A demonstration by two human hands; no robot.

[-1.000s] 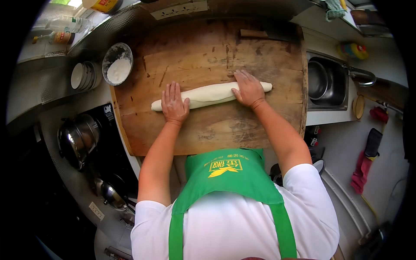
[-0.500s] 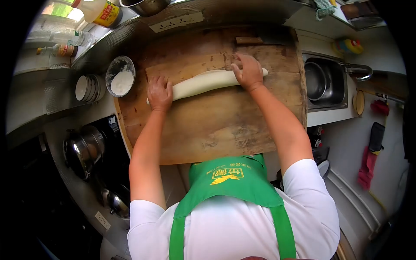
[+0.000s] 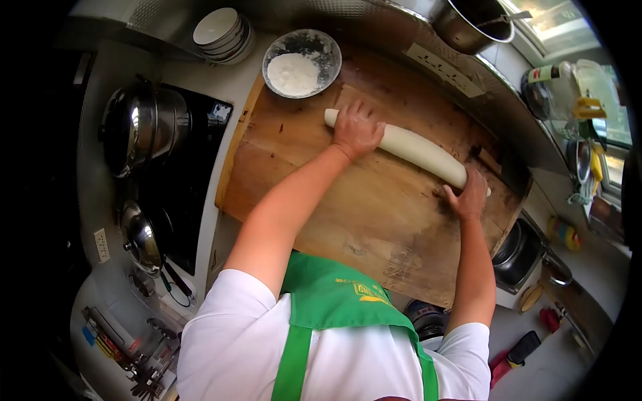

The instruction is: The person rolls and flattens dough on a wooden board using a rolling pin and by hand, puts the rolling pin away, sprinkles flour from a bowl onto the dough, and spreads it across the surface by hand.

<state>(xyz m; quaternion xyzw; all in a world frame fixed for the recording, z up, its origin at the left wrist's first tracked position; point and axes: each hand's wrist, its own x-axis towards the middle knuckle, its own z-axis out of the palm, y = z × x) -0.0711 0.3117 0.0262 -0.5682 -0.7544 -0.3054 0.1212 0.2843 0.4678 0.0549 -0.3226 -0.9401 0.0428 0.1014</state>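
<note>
A long pale roll of dough (image 3: pixel 421 151) lies on the wooden board (image 3: pixel 334 207), slanting from upper left to lower right. The tip of a rod or of the dough sticks out past its right end. My left hand (image 3: pixel 359 129) is wrapped over the roll near its left end, fingers curled on top. Near the right end, my right hand (image 3: pixel 471 194) grips the roll from above, its thumb apart from the other fingers. A bowl of white flour (image 3: pixel 328 60) stands at the board's upper left corner, beyond my left hand.
Stacked bowls (image 3: pixel 219 30) stand left of the flour bowl. A black stove (image 3: pixel 194 174) with pots lies to the left, a sink (image 3: pixel 518 257) at the right. A metal pot (image 3: pixel 461 30) and jars line the ledge behind the board.
The view has turned, so the board and dough now slant down to the right. My left hand lies over the dough a little in from its end; both hands remain on it.
</note>
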